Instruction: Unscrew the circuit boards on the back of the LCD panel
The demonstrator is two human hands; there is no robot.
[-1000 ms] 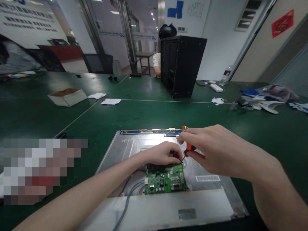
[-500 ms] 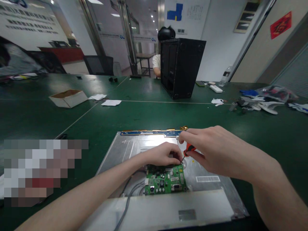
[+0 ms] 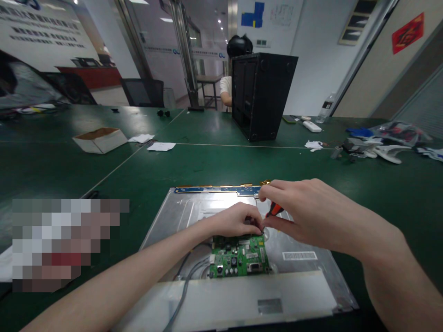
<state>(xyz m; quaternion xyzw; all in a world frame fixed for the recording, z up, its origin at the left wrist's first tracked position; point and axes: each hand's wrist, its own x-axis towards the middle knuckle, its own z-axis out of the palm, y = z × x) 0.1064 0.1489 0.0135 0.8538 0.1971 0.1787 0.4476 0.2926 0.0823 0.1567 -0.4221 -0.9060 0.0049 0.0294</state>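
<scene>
A silver monitor back panel (image 3: 304,276) lies flat on the green table (image 3: 214,166) in front of me. A small green circuit board (image 3: 239,261) sits on it, with grey cables (image 3: 185,281) running off its left side. My right hand (image 3: 304,214) is closed round a small screwdriver (image 3: 275,210) with an orange and black handle, its tip down at the board's upper right corner. My left hand (image 3: 235,220) is curled, fingers pinched at the board's top edge beside that tip. A narrow blue strip board (image 3: 214,189) runs along the panel's far edge.
A black computer case (image 3: 261,94) stands at mid-table, with a person seated behind it. An open cardboard box (image 3: 98,138) and paper scraps lie at left. Bags, white parts and a bottle (image 3: 325,108) clutter the far right. A blurred patch covers the lower left.
My right hand has dropped slightly toward the board, so less of the orange handle shows. My left hand holds its place.
</scene>
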